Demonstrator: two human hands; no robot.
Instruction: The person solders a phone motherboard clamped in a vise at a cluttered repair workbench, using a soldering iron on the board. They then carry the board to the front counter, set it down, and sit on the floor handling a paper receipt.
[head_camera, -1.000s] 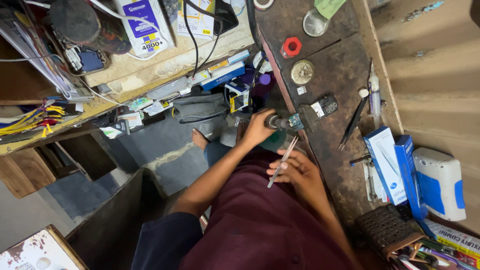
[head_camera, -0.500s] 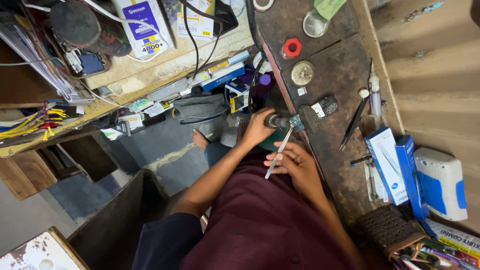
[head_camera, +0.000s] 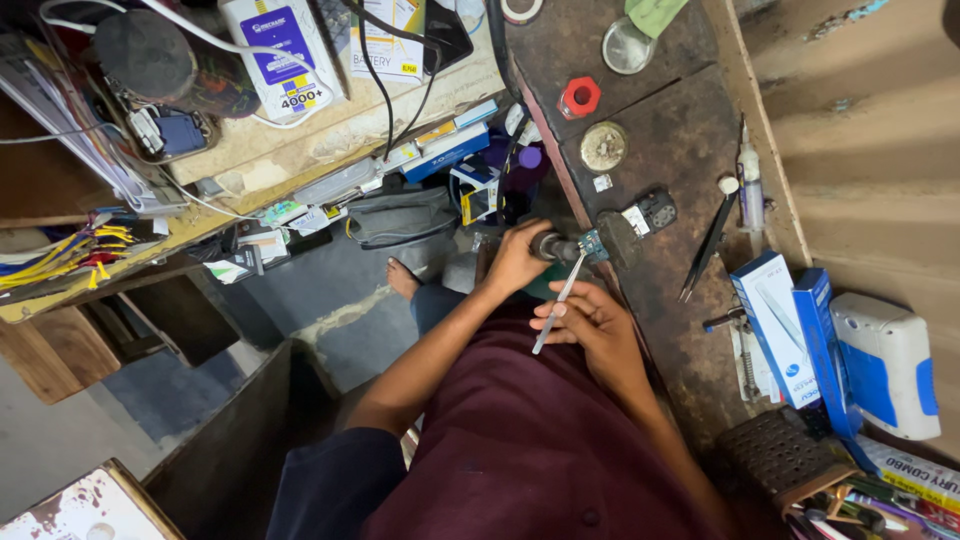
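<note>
At the centre of the frame, the left hand (head_camera: 517, 258) wraps its fingers around a dark cylindrical tool (head_camera: 553, 246), tip touching a small blue circuit board (head_camera: 590, 243) at the edge of the dark surface (head_camera: 690, 180). The right hand (head_camera: 592, 325) pinches thin metal tweezers (head_camera: 558, 301) angled up toward the board.

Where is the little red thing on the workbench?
In the head view, the red cap sits near the top of the dark workbench, just above the round brass disc and left of the shiny round lid.
</note>
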